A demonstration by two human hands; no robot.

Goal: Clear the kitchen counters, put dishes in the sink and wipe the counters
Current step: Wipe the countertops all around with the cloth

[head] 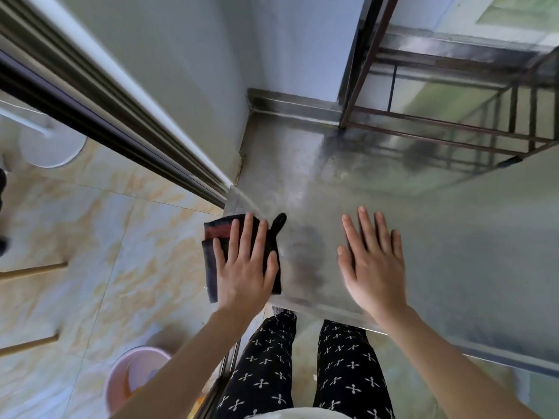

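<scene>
We see the left hand (245, 267) pressing flat, fingers straight and spread, on the dark cloth (210, 264) at the counter's (453, 237) left front corner. Right hand (373, 267) lies flat on bare steel, fingers straight, holding nothing. The cloth overhangs the edge, so an outward stroke could drag it onto the floor (106, 222).

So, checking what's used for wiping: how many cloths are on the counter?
1. The dark cloth lies at the counter's near left corner, under the flat left hand. The right hand rests on bare steel; more counter runs out of frame.
</scene>
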